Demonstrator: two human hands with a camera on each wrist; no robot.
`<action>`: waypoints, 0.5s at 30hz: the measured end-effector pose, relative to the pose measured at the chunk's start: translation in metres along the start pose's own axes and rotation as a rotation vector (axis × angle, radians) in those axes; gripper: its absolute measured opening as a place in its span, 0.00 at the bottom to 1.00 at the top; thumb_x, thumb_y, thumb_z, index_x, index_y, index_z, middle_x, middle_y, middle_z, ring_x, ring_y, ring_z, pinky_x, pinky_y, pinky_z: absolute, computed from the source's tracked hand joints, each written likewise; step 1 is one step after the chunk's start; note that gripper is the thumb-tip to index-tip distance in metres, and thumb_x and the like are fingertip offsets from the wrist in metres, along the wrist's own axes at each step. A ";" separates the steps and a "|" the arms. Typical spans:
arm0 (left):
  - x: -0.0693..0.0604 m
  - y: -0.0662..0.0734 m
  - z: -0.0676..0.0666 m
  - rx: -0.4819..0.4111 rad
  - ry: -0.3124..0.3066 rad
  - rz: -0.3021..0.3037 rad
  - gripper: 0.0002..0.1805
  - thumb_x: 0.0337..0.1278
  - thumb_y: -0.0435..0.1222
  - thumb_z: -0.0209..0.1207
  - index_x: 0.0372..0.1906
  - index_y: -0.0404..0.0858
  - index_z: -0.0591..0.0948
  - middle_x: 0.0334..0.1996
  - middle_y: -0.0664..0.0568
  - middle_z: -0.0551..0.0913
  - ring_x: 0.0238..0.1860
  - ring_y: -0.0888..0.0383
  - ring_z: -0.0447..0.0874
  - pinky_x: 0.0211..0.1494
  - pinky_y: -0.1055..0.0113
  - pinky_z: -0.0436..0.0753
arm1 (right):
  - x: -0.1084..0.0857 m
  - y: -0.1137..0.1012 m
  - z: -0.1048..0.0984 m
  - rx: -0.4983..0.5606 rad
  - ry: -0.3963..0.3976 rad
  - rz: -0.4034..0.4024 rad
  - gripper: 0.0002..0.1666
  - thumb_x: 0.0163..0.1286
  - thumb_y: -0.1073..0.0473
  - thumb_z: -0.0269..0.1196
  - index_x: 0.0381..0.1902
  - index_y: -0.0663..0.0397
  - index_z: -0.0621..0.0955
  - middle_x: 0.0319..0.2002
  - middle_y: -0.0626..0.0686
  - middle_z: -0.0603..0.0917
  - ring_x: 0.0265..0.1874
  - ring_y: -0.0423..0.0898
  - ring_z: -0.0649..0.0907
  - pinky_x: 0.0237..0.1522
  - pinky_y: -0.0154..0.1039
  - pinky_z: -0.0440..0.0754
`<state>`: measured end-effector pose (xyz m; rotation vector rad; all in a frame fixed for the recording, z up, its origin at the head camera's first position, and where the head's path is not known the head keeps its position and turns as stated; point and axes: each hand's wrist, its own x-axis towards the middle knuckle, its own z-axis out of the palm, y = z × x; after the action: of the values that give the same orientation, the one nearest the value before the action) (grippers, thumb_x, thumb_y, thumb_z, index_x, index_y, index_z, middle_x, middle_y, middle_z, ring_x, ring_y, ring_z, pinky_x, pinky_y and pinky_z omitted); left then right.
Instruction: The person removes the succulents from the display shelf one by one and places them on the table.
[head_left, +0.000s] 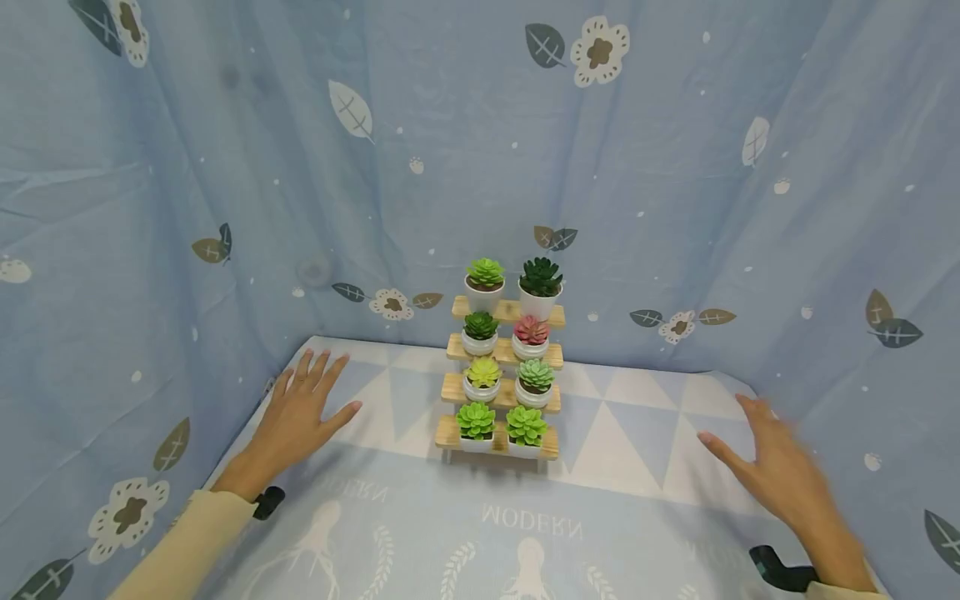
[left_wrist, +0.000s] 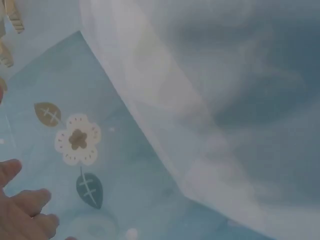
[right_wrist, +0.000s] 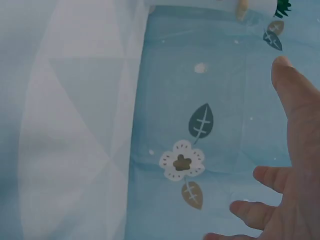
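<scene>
A: Head view?
B: Left hand [head_left: 296, 417] and right hand [head_left: 787, 467] are holding nothing, fingers spread; succulents [head_left: 481, 327] are standing paired on the stand [head_left: 505, 351] between them. Judged steadier: handling the stand, not pots [head_left: 540, 306]. The counter [head_left: 637, 417] is giving room both sides.
A: Left wrist?
B: Counter edge is slanting along the curtain [left_wrist: 120, 165].
A: Right wrist?
B: Edge is running straight, curtain beyond.

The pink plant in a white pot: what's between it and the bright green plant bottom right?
A pale green leafy plant in a white pot, on a wooden step; the head view shows it.
</scene>
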<state>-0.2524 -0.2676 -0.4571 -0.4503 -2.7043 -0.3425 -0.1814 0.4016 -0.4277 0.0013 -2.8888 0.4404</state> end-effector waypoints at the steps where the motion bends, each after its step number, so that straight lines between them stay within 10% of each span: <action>1: 0.001 0.001 0.001 -0.026 0.002 0.004 0.44 0.71 0.60 0.57 0.80 0.39 0.62 0.76 0.30 0.60 0.79 0.31 0.47 0.72 0.29 0.52 | 0.001 -0.002 0.001 0.011 -0.017 0.006 0.61 0.73 0.29 0.59 0.82 0.65 0.49 0.73 0.81 0.56 0.62 0.84 0.65 0.51 0.82 0.65; 15: 0.002 0.031 0.009 -0.389 -0.037 -0.050 0.30 0.76 0.50 0.58 0.70 0.35 0.74 0.65 0.39 0.77 0.67 0.38 0.72 0.67 0.39 0.71 | 0.011 -0.032 0.029 0.231 -0.032 0.034 0.48 0.77 0.32 0.56 0.77 0.63 0.63 0.64 0.71 0.76 0.55 0.70 0.80 0.46 0.68 0.79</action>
<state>-0.2465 -0.2363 -0.4590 -0.4981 -2.6875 -0.8904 -0.1968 0.3625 -0.4427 -0.0030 -2.8547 0.7843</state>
